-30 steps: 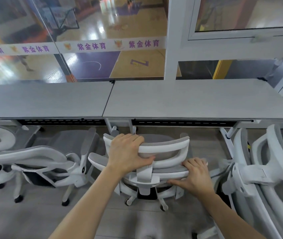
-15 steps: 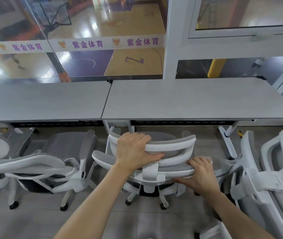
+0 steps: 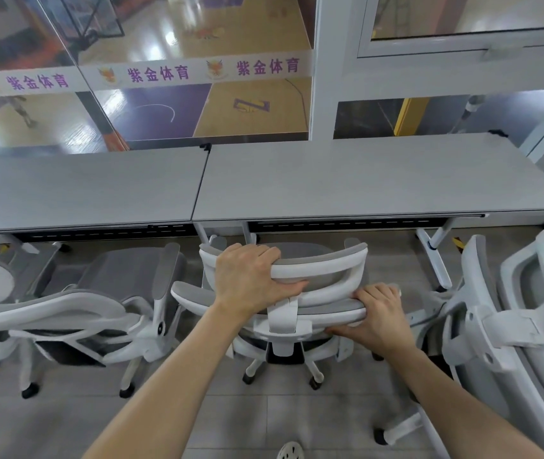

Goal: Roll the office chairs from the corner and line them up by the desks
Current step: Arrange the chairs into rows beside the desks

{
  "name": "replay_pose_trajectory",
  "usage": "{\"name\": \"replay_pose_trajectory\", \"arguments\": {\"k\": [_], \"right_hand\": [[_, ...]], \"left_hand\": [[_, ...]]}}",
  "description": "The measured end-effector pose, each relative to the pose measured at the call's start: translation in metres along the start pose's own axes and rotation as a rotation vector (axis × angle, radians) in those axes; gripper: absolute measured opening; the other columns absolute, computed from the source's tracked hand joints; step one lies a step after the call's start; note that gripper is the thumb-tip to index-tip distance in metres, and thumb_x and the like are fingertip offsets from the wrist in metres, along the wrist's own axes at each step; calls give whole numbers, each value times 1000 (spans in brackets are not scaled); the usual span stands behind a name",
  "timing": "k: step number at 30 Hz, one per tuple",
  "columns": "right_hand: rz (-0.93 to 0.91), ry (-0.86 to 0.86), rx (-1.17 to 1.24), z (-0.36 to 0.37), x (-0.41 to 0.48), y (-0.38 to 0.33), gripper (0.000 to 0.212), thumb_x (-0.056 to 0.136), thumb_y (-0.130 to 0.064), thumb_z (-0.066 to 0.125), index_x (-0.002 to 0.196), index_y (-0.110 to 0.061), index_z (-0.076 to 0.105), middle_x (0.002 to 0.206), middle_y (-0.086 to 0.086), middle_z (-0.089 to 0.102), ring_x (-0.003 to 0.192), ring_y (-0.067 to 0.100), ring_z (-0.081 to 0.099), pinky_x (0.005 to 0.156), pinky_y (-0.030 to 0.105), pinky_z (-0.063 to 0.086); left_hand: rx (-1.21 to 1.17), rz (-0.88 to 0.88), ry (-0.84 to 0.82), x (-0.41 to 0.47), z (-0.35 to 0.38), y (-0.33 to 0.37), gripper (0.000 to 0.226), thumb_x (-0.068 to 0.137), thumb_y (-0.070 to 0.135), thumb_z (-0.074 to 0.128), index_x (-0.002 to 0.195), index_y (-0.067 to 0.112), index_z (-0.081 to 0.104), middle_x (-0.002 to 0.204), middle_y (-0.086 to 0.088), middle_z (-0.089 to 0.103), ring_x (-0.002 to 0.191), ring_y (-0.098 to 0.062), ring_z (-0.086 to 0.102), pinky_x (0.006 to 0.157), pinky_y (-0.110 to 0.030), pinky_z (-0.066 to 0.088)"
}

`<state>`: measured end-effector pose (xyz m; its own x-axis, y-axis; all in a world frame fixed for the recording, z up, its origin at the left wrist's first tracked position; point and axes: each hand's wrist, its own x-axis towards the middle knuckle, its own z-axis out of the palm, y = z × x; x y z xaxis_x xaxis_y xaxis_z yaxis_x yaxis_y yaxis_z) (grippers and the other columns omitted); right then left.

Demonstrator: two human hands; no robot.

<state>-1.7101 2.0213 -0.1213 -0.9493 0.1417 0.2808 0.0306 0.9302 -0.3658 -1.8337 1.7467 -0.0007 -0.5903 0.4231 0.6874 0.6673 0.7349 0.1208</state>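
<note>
A white and grey mesh office chair (image 3: 327,270) stands in front of me, its back toward me and its seat partly under the right desk (image 3: 380,180). My left hand (image 3: 250,279) grips the chair's headrest from above. My right hand (image 3: 378,318) holds the top edge of the backrest on the right side. The left desk (image 3: 78,187) adjoins the right one.
Another white chair (image 3: 105,293) stands to the left by the left desk, a further one at the far left edge. Two more white chairs (image 3: 509,326) crowd the right side, close to my right arm. A glass wall (image 3: 151,94) runs behind the desks. The floor is grey.
The chair in my hands has rolled a little to the right and nearer the right desk. Both hands keep the same hold.
</note>
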Motion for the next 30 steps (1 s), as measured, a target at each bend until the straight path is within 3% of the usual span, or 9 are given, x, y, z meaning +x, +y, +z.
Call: {"name": "replay_pose_trajectory", "arguments": {"k": [8, 12, 16, 19, 23, 27, 30], "right_hand": [[16, -20, 12, -2, 5, -4, 87, 57, -95, 80, 102, -20, 74, 96, -12, 61, 97, 16, 52, 97, 31, 34], [19, -30, -30, -4, 7, -8, 89, 60, -98, 74, 104, -20, 72, 98, -10, 62, 99, 17, 52, 98, 34, 38], [39, -119, -81, -11, 9, -12, 95, 62, -100, 65, 113, -21, 66, 110, -7, 60, 110, 19, 52, 107, 39, 42], [27, -173, -109, -16, 4, -10, 90, 75, -89, 62, 131, -19, 59, 126, -4, 57, 125, 22, 51, 119, 41, 39], [35, -107, -156, -35, -19, -8, 73, 87, -64, 66, 144, -18, 54, 138, -3, 56, 137, 23, 51, 126, 50, 34], [231, 49, -190, -66, -62, 4, 53, 85, -36, 84, 129, -11, 66, 127, 4, 67, 122, 28, 64, 111, 48, 51], [417, 191, -249, -93, -111, 21, 33, 92, -36, 79, 117, -15, 71, 115, 2, 70, 109, 26, 67, 97, 43, 55]], "left_hand": [[29, 13, -28, 9, -3, -1, 60, 63, 79, 90, 64, 24, 65, 55, 11, 56, 53, -15, 56, 57, -30, 48], [42, -1, -99, 9, -5, -3, 61, 68, 85, 82, 66, 25, 67, 57, 11, 58, 56, -15, 59, 58, -31, 48], [160, -29, -371, 22, -22, 0, 66, 71, 96, 64, 78, 31, 68, 67, 15, 61, 70, -12, 64, 65, -31, 47], [155, -20, -611, 42, -35, 5, 63, 74, 95, 63, 100, 37, 71, 84, 18, 67, 88, -10, 67, 74, -34, 48], [50, 95, -658, 69, -34, 35, 71, 79, 88, 65, 130, 38, 67, 113, 16, 73, 110, -15, 69, 91, -39, 56], [-110, 314, -675, 97, -6, 102, 69, 92, 75, 66, 145, 32, 61, 138, 9, 68, 128, -19, 63, 103, -41, 52], [-184, 526, -720, 113, 19, 170, 78, 97, 74, 63, 157, 25, 53, 152, 1, 60, 140, -24, 56, 114, -44, 46]]}}
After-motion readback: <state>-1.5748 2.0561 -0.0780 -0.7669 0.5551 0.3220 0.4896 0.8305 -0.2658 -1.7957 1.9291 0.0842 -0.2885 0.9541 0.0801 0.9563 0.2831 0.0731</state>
